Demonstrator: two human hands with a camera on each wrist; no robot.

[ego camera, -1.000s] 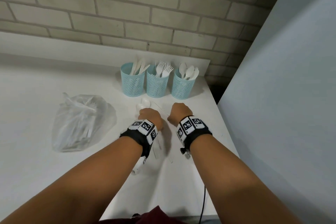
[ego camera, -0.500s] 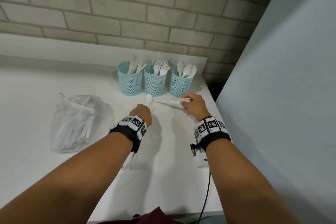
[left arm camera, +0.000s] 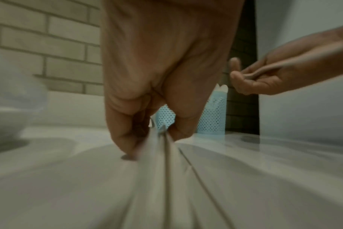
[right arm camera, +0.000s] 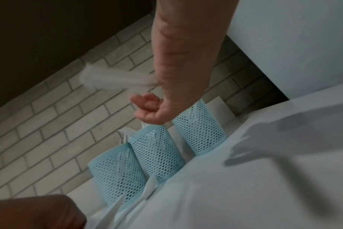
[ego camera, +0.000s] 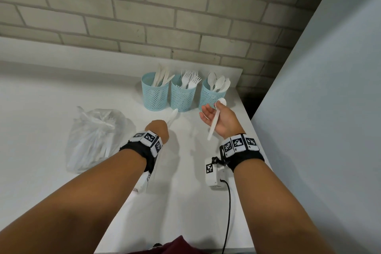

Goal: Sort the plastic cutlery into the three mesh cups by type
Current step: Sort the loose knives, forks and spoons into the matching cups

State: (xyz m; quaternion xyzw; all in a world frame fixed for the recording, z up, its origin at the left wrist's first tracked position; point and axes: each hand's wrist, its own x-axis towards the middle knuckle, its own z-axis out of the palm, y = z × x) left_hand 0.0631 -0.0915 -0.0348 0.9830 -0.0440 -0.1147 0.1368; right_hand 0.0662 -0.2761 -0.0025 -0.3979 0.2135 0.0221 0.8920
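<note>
Three light-blue mesh cups stand in a row at the back of the white counter: the left cup has knives, the middle cup forks, the right cup spoons. My right hand is raised palm-up just in front of the right cup, thumb pinching a white spoon whose bowl points at the cup. My left hand is low on the counter, gripping a small bundle of white cutlery by the handles. A spoon bowl sticks out past its knuckles.
A clear plastic bag with more white cutlery lies on the counter to the left. A brick wall runs behind the cups. A tall pale panel stands along the counter's right edge.
My right hand pulled a spoon away from the left hand, moved right and up towards the spoon cup, and turned palm-up. The left hand stayed put, still gripping its bundle.
</note>
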